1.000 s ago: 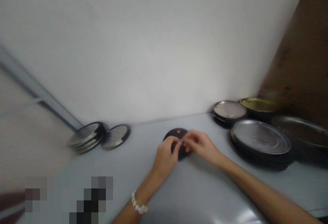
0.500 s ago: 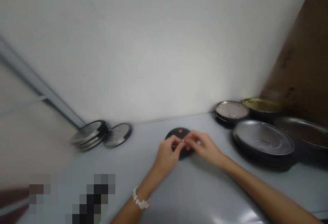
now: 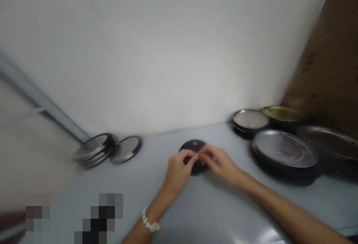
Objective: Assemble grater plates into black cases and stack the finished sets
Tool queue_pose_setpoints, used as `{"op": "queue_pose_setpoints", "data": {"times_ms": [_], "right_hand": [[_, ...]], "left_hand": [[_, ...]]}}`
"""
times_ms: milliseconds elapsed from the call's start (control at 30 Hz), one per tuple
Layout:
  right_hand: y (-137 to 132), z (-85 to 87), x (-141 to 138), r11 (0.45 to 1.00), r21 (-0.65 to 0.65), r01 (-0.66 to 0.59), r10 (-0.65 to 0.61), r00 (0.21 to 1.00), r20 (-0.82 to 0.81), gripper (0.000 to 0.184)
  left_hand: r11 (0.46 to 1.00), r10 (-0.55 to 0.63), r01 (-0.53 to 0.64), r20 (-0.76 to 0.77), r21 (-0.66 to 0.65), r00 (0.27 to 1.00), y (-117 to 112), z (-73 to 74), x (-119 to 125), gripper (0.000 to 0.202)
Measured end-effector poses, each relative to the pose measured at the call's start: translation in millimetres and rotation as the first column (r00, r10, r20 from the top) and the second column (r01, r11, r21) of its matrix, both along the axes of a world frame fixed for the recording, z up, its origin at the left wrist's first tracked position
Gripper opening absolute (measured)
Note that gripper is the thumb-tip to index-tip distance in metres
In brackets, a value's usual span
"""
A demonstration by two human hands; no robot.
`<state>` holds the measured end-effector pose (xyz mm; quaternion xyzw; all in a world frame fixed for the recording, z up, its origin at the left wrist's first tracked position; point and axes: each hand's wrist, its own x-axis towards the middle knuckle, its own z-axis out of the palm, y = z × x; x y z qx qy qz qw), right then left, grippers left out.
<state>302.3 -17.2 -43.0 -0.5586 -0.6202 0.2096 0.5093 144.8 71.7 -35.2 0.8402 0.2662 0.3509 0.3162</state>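
Note:
A black disc (image 3: 195,144) with a small orange-red dot lies on the grey table in the middle of the view. Over its near half, my left hand (image 3: 179,165) and my right hand (image 3: 219,162) meet at the fingertips, thumb and finger pinched on both. Between the tips is a small pale, shiny bit (image 3: 197,154), too small to name. Both hands seem to grip it. A white beaded bracelet (image 3: 151,219) sits on my left wrist. The fingers cover part of the disc.
Several round metal discs with black rims (image 3: 96,149) are piled at the left, and another disc (image 3: 126,149) leans beside them. On the right stand round metal lids or pans (image 3: 285,149), a smaller one (image 3: 251,119) and a yellowish one (image 3: 281,113). A brown carton (image 3: 332,61) rises behind them.
My hands keep their pinch over the black disc, with fingertips slightly closer together. The whole view has shifted a little.

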Motion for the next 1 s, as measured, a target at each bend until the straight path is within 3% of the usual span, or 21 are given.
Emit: {"op": "queue_pose_setpoints", "data": {"times_ms": [200,367,467,600,833,1000], "right_hand": [[2.4,-5.4,0.6,0.997,0.003,0.083,-0.083,0.993,0.087,0.014],[-3.5,-9.5,-8.9,0.997,0.033,0.063,-0.066,0.992,0.109,0.016],[-3.7,-10.4,-9.2,0.997,0.017,0.081,-0.082,0.986,0.142,0.017],[-0.6,-8.9,-5.7,0.988,0.015,0.155,-0.156,0.981,0.117,0.015],[0.4,-15.1,-9.3,0.997,0.007,0.075,-0.076,0.984,0.159,0.015],[2.6,-12.1,-3.0,0.989,-0.011,0.147,-0.142,0.974,0.178,0.014]], "left_hand": [[0.992,-0.078,0.076,-0.007,-0.101,0.997,3.1,0.1,0.2,0.007],[0.994,0.012,-0.015,-0.027,-0.112,1.000,6.9,-2.6,-0.1,0.008],[0.992,0.002,-0.006,-0.035,-0.130,0.999,6.8,-2.1,0.4,0.008],[0.990,-0.072,0.070,-0.015,-0.124,0.997,7.6,-0.2,1.1,0.006],[0.995,0.028,-0.037,-0.100,-0.092,0.995,10.1,-3.0,0.9,0.007],[0.998,-0.023,0.016,-0.113,-0.062,0.993,8.2,-1.1,1.5,0.006]]}}
